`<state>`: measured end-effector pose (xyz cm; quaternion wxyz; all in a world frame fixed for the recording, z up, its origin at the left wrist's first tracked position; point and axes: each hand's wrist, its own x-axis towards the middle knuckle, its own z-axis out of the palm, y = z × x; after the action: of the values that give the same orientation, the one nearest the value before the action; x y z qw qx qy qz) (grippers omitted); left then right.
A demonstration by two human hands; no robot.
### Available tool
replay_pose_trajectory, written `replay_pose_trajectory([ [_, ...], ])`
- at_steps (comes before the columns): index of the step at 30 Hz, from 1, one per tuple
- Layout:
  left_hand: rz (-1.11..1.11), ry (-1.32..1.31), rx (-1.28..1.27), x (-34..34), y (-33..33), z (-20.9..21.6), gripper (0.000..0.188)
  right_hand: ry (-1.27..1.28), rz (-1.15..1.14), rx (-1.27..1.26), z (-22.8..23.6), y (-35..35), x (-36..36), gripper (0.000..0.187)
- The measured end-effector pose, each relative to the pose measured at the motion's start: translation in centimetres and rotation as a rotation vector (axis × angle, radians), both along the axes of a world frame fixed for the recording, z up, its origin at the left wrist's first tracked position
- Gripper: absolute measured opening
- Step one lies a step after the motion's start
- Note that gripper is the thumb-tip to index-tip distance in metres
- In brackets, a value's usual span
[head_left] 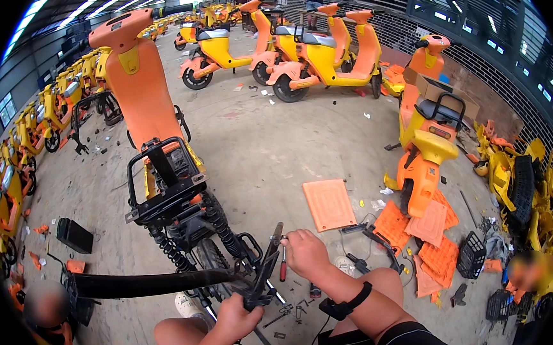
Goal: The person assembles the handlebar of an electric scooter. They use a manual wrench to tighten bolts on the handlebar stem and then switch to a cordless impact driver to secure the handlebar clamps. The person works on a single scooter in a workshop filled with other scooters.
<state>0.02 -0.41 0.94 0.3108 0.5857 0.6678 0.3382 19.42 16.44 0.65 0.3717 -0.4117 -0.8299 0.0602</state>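
Across a bare grey concrete floor (256, 151), past a long row of yellow-and-orange scooters (63, 104), and in close behind a bare-framed scooter with an orange front panel and black tubular rack (166, 166). Holding with the left hand (235, 319), closed round its lower end, a forked black metal bracket (266, 270), near the black rear tyre (212, 256); running out leftward beside it, a long, curved black strip (156, 283). Up at the top end, with the right hand (306, 255), fingertips bunched close to the metal. Pinching bracket, small fastener or slim red-handled screwdriver (283, 271)? Cannot tell. Apparently steadying low and working high; probably calls next for a firm left hold and careful right fingertips. Hidden under the left fingers: part of the bracket. Hard to make out: any join with the strip, any contact with the scooter, and the small metal pieces (292, 311) below. Cut off at the lower edge: the left forearm.
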Motion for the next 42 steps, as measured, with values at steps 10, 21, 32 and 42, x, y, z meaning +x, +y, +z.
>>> replay_pose_trajectory([
  [10,0.030,-0.096,-0.058,0.1,0.4,1.5,0.031,-0.051,0.022,-0.050,0.1,0.3,0.2,0.018],
  [21,0.026,-0.027,-0.081,-0.3,0.0,0.3,0.033,-0.079,0.072,-0.309,-0.1,0.1,0.7,0.028],
  [32,0.025,-0.020,0.028,0.2,0.2,1.6,0.033,0.023,0.035,-0.405,0.3,0.0,0.3,0.028],
  [42,0.184,-0.750,-0.083,0.1,-0.2,0.8,0.015,0.160,-0.009,-0.161,3.3,0.4,2.1,0.038],
])
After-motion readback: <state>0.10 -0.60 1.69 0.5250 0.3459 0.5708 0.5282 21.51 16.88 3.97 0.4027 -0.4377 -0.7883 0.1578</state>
